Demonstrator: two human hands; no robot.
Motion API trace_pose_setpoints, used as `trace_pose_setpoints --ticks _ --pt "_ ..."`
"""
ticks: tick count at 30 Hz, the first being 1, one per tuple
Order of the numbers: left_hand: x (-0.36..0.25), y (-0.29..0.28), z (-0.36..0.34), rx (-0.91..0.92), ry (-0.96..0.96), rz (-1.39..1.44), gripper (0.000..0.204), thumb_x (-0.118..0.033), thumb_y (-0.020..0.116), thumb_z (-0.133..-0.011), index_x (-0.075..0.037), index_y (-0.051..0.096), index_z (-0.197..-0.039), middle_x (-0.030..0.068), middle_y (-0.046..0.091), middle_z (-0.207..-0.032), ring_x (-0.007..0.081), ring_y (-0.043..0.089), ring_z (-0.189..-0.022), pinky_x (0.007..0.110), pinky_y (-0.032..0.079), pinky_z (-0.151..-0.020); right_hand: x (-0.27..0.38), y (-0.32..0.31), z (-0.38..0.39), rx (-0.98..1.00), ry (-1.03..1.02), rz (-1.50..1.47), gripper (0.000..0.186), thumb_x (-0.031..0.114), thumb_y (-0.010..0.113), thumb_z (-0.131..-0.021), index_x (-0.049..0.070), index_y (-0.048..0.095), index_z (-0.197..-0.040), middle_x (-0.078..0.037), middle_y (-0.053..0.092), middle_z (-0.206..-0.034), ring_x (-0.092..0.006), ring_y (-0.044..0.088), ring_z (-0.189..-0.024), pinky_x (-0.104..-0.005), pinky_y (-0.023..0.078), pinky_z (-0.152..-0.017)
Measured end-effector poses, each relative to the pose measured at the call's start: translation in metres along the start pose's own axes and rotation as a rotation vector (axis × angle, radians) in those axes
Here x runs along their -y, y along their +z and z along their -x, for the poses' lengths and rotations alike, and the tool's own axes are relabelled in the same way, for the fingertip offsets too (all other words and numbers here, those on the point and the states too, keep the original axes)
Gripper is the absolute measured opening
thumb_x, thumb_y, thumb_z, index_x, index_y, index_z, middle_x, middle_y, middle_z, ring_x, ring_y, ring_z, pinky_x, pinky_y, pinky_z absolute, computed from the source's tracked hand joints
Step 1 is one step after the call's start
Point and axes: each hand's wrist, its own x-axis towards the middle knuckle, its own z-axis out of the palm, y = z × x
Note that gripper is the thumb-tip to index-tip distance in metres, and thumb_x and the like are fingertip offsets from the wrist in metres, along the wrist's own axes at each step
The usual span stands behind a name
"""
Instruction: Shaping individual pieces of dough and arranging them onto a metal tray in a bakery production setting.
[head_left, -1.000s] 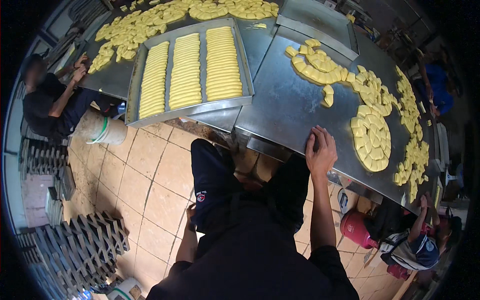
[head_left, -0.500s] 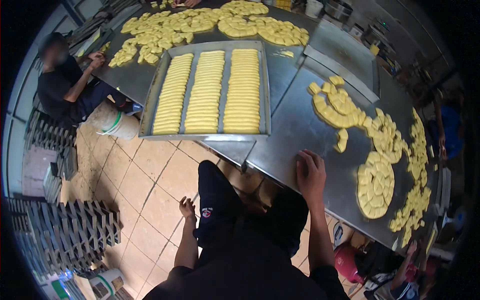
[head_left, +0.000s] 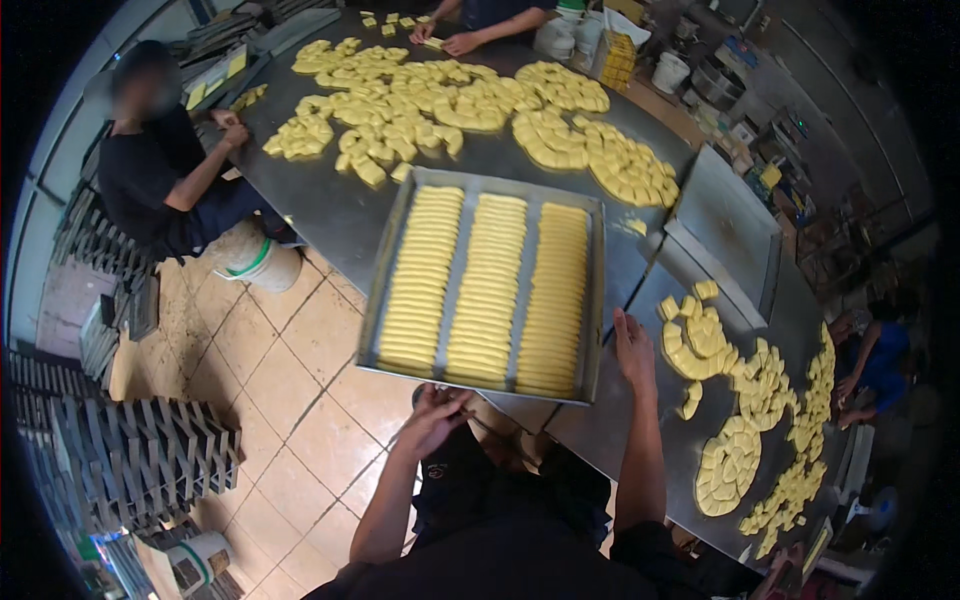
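Note:
A square metal tray [head_left: 482, 290] holds three columns of narrow yellow dough strips [head_left: 486, 285], packed side by side. It overhangs the near edge of the steel table, slightly turned. My left hand [head_left: 430, 418] grips its near rim from below, the fingers partly hidden under the metal. Close by the tray's right wall is my right hand [head_left: 634, 350], fingers stretched upward; whether they touch the wall I cannot tell. Right of that hand, cut yellow dough pieces [head_left: 697, 345] and a round cut dough slab [head_left: 728, 468] lie on the table.
Many cut dough pieces cover the far part of the steel table [head_left: 340, 215]. An empty-looking tray [head_left: 735, 225] lies at the right. One person [head_left: 170, 160] sits at the left, another works at the far side. Stacked dark slats [head_left: 150, 465] and a white bucket [head_left: 262, 262] stand on the tiled floor.
My left hand has risen from beside my leg to the tray's near rim. My right hand has left the tabletop for the tray's right side. The tray has turned slightly; the view has shifted.

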Motion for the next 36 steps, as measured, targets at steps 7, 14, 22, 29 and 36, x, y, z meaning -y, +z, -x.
trace_pose_setpoints --ticks 7,14,22,29,36 --pt "0.014 -0.031 -0.024 0.113 0.350 -0.833 0.059 -0.042 0.067 -0.101 -0.016 0.043 -0.148 0.0078 0.062 -0.130 0.0219 0.062 -0.116 0.043 0.052 -0.094 -0.035 0.047 -0.035 -0.040 -0.045 0.420 0.070 0.054 0.061 -0.097 -0.008 0.062 -0.130 -0.039 0.061 -0.122 -0.0532 0.061 -0.112 -0.0518 0.048 -0.102" --pt "-0.035 0.035 -0.003 -0.174 -0.188 -0.359 0.071 -0.048 0.066 -0.100 -0.009 0.037 -0.152 0.0108 0.058 -0.135 0.0195 0.059 -0.116 0.037 0.053 -0.090 -0.027 0.047 -0.064 0.198 0.033 0.221 0.077 0.055 0.065 -0.094 -0.010 0.056 -0.134 -0.037 0.066 -0.119 -0.0508 0.064 -0.114 -0.0515 0.050 -0.097" --pt "-0.009 0.033 -0.041 -0.138 -0.009 -0.403 0.093 -0.042 0.075 -0.094 -0.010 0.016 -0.159 0.0129 0.055 -0.134 0.0189 0.067 -0.093 0.036 0.058 -0.068 -0.088 0.008 -0.132 0.496 0.214 0.358 0.080 0.048 0.066 -0.096 -0.009 0.042 -0.148 -0.024 0.067 -0.127 -0.0312 0.064 -0.112 -0.0414 0.050 -0.099" --pt "-0.009 0.021 -0.051 -0.219 -0.097 -0.199 0.115 -0.026 0.087 -0.076 -0.010 0.012 -0.161 0.0129 0.013 -0.160 0.0361 0.041 -0.138 0.053 0.052 -0.099 0.096 0.103 -0.268 0.619 -0.212 0.402 0.077 0.044 0.068 -0.096 -0.010 0.043 -0.146 -0.027 0.064 -0.130 -0.0348 0.062 -0.116 -0.0436 0.047 -0.102" --pt "0.054 0.005 -0.017 -0.101 0.394 -0.430 0.110 -0.030 0.086 -0.074 -0.007 0.019 -0.158 0.0113 0.022 -0.156 0.0338 0.033 -0.143 0.054 0.039 -0.113 0.210 0.168 -0.298 0.637 -0.461 0.317 0.074 0.039 0.069 -0.096 -0.012 0.044 -0.145 -0.030 0.061 -0.132 -0.0390 0.059 -0.120 -0.0462 0.044 -0.106"
